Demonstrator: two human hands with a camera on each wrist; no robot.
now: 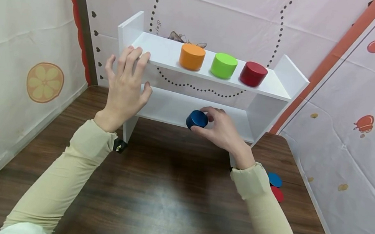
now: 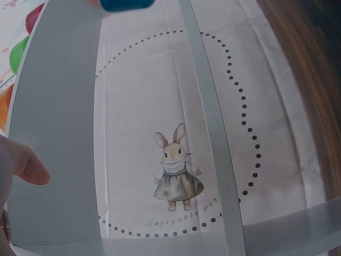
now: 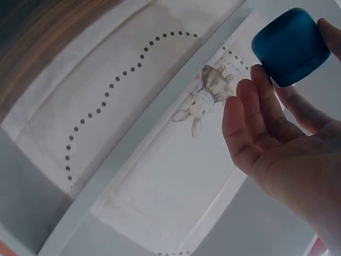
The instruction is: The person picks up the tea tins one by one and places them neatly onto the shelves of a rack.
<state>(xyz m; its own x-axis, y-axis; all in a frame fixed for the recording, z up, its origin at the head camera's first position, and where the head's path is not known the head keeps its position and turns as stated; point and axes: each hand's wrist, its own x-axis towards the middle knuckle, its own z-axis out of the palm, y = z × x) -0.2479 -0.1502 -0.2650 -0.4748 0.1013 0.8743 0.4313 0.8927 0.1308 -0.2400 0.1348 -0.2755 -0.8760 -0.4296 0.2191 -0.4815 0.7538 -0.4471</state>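
A dark blue cylinder (image 1: pixel 197 119) is pinched between the thumb and fingers of my right hand (image 1: pixel 222 130), at the front of the lower shelf. In the right wrist view the blue cylinder (image 3: pixel 290 47) appears tilted, held near the fingertips. My left hand (image 1: pixel 124 88) is at the left end of the white shelf unit (image 1: pixel 162 50), fingers spread and fairly straight over the upper board's front edge. Its thumb (image 2: pixel 32 166) lies below that board. On the upper board stand an orange cylinder (image 1: pixel 192 57), a green one (image 1: pixel 223 66) and a dark red one (image 1: pixel 253 74).
The shelf unit stands on a dark wooden table (image 1: pixel 151 190) before a printed cloth backdrop (image 1: pixel 221 5). A blue disc (image 1: pixel 275 179) and a red disc (image 1: pixel 277 194) lie on the table by the right forearm. Cloth walls (image 1: pixel 349 158) border both sides.
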